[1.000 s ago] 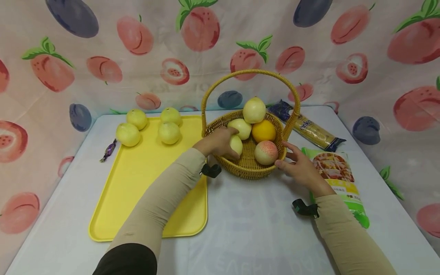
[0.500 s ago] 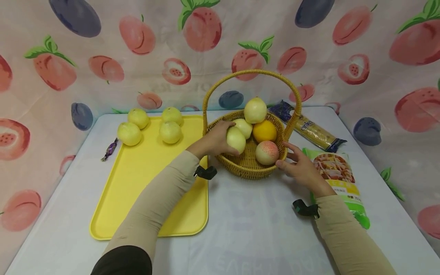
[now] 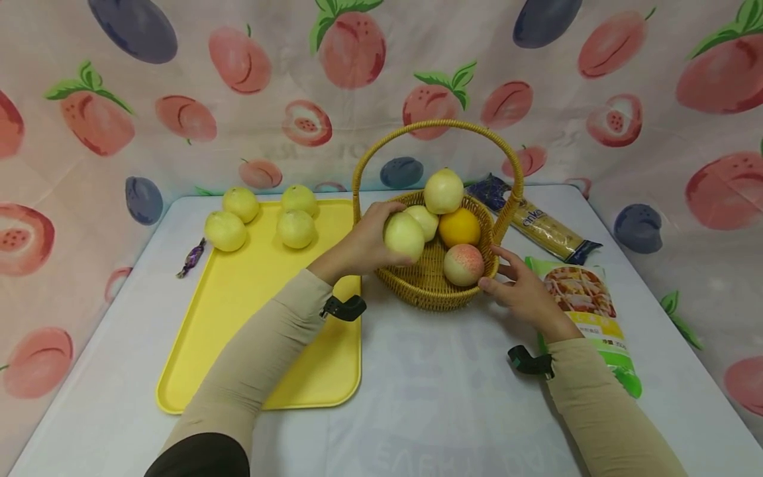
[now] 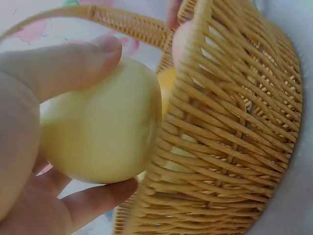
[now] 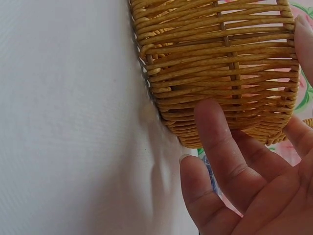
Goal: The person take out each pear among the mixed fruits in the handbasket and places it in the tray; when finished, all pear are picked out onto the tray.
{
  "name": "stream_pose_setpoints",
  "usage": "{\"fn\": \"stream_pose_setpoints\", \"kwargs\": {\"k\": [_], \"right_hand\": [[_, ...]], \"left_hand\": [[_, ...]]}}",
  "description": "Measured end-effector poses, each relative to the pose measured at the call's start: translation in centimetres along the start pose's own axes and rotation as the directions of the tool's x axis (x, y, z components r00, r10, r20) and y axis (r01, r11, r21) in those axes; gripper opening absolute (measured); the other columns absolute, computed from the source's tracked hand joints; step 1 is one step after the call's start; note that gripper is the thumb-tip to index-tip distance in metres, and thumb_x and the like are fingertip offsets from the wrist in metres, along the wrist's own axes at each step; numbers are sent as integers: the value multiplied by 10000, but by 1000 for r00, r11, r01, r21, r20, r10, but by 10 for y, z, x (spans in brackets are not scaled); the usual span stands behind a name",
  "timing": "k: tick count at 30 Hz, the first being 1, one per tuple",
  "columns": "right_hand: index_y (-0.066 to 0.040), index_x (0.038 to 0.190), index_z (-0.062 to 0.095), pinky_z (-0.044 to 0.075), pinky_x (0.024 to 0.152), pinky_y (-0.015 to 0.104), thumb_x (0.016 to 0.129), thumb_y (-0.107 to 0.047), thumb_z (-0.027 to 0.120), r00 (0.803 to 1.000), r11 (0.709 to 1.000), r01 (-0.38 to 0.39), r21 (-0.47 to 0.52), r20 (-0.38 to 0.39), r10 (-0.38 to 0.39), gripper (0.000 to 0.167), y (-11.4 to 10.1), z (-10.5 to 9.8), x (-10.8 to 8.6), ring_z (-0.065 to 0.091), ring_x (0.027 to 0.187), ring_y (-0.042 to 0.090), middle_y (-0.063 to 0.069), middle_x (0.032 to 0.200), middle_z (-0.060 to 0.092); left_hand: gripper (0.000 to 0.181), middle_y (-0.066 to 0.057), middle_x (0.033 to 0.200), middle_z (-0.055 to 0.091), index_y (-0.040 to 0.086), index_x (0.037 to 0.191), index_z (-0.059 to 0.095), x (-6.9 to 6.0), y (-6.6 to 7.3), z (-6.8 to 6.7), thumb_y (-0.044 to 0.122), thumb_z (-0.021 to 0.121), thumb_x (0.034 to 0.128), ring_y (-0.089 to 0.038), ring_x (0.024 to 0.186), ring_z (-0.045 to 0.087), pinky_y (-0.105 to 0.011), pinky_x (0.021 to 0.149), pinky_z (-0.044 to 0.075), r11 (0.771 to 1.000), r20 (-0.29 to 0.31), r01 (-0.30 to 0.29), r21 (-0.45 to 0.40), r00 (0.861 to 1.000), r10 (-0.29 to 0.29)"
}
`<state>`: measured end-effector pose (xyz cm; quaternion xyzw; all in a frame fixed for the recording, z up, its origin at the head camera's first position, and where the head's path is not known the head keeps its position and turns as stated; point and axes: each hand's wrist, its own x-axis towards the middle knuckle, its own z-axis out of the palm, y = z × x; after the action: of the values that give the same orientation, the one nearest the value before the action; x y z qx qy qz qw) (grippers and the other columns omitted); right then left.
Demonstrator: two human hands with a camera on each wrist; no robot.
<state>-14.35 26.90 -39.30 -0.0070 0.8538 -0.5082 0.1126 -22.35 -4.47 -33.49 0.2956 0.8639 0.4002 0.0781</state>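
In the head view, my left hand grips a round pale yellow-green fruit at the left rim of the wicker basket. Up close in the left wrist view, thumb and fingers hold the fruit from opposite sides, just beside the woven wall. Inside the basket are another pale fruit, a taller pale fruit, an orange and a peach. My right hand holds the basket's right side, its thumb at the rim and fingers along the outer wall.
A yellow tray lies at left with several pale yellow-green fruits near its far end. Beside it is a purple wrapped candy. To the right lie a gold-and-blue packet and a green food bag. The basket handle arches overhead.
My left hand has lifted the pale yellow-green fruit from inside the basket up and leftward to the rim. My right hand stays at the basket's side.
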Motion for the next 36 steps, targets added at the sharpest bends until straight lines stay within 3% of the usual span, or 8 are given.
{"fn": "stream_pose_setpoints", "kwargs": {"k": [7, 15, 22, 27, 36], "right_hand": [[-171, 1626, 142, 466, 965, 595, 984, -404, 643, 1000, 1000, 23, -5, 2, -23, 847, 1, 0, 0, 319, 1400, 486, 323, 1552, 272], [-170, 1626, 138, 466, 966, 594, 977, -426, 644, 1000, 1000, 22, -14, 1, -22, 861, 1, -1, 1, 347, 1383, 486, 326, 1542, 290], [-180, 1627, 135, 455, 975, 604, 973, -433, 647, 1000, 1000, 21, 0, 9, -21, 869, 2, -1, 2, 332, 1391, 488, 320, 1554, 273], [-170, 1627, 132, 448, 980, 610, 978, -424, 643, 1000, 1000, 23, -2, 9, -23, 865, 1, 0, 2, 324, 1394, 492, 326, 1553, 267], [-176, 1627, 137, 427, 997, 622, 970, -445, 646, 1000, 1000, 10, -17, 2, -10, 874, 1, 0, 1, 321, 1396, 492, 317, 1556, 272]], "left_hand": [[848, -136, 1475, 344, 45, 1506, 370, -23, 8, -12, 278, 833, 835, -251, 1257, 444, -422, 1023, 415, 998, 25, -60, -1, 998, 60], [776, -154, 1442, 384, 21, 1464, 406, -49, 6, -27, 211, 828, 842, -270, 1293, 415, -439, 1070, 368, 995, -60, -98, 35, 993, 100], [748, -173, 1397, 423, -27, 1423, 424, -70, -5, -36, 149, 839, 825, -284, 1283, 414, -448, 1073, 359, 995, -113, -94, 33, 989, 98], [726, -175, 1358, 445, -35, 1387, 441, -86, -16, -46, 126, 850, 810, -296, 1244, 447, -475, 1040, 387, 998, -153, -60, 35, 986, 64], [662, -214, 1352, 436, -51, 1360, 449, -116, -41, -67, 107, 825, 838, -358, 1277, 421, -540, 1007, 401, 996, -232, 78, 33, 970, -69]]}}
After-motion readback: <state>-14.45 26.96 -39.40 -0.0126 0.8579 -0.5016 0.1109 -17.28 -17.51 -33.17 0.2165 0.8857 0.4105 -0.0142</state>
